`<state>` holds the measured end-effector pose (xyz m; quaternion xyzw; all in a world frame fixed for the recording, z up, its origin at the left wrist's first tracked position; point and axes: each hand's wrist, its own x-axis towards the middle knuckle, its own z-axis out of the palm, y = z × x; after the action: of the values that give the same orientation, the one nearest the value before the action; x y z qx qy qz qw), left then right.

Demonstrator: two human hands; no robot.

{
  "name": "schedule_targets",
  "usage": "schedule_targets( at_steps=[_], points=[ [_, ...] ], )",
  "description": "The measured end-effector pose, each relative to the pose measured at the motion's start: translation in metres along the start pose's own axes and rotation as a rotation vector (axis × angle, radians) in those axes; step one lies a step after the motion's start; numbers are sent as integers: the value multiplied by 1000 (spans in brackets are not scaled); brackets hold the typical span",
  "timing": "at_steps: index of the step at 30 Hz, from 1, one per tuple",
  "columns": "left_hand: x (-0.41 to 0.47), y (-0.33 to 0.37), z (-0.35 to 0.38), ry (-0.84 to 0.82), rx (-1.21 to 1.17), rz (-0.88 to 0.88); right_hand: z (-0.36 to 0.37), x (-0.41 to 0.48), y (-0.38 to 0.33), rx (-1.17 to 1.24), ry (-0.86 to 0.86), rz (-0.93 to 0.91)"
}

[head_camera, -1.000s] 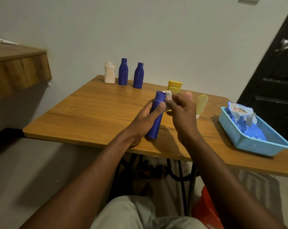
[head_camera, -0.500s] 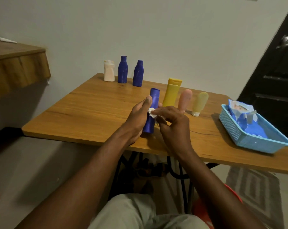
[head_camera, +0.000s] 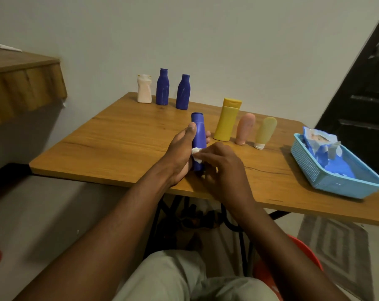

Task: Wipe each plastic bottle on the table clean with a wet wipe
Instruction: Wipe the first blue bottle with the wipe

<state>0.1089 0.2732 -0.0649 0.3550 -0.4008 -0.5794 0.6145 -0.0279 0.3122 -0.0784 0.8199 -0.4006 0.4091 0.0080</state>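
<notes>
Left hand [head_camera: 179, 155] grips blue bottle [head_camera: 199, 135] upright, steadying it; right hand [head_camera: 222, 168] pinches wet wipe [head_camera: 196, 154] against its lower body.

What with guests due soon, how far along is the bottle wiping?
Nothing is surely finished; the squat white plastic bottle and two dark blue plastic bottles at the far edge may be. In hand: left hand grips a blue cylindrical plastic bottle, right hand rubs a white wet wipe on it. Yellow flip-cap bottle, pink tube, pale yellow tube likely wait.
</notes>
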Motion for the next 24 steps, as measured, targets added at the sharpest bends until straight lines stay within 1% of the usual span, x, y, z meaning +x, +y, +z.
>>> schedule_targets(
  at_steps=[2, 5, 10, 13, 16, 18, 22, 24],
  points=[
    [0, 0, 1, 10, 16, 18, -4, -7, -2, -94, -63, -49],
    [-1, -1, 2, 8, 34, 38, -11, -8, -4, -152, -119, -75],
    [-2, 0, 4, -23, 17, 29, -9, 6, -7, -196, -28, -48],
    [-1, -1, 4, -40, -2, 14, -8, 21, -6, -172, 32, -24],
    [1, -2, 1, -22, -13, 9, -3, 24, -8, -136, 55, -9],
    [1, -2, 0, -12, -14, 17, -1, 15, -8, -137, 33, -21],
    [1, -3, 1, -4, 36, 39, -4, -8, -5, -171, -78, -60],
    [1, -3, 2, -16, 47, 40, -7, -8, -3, -151, -87, -66]
  ],
)
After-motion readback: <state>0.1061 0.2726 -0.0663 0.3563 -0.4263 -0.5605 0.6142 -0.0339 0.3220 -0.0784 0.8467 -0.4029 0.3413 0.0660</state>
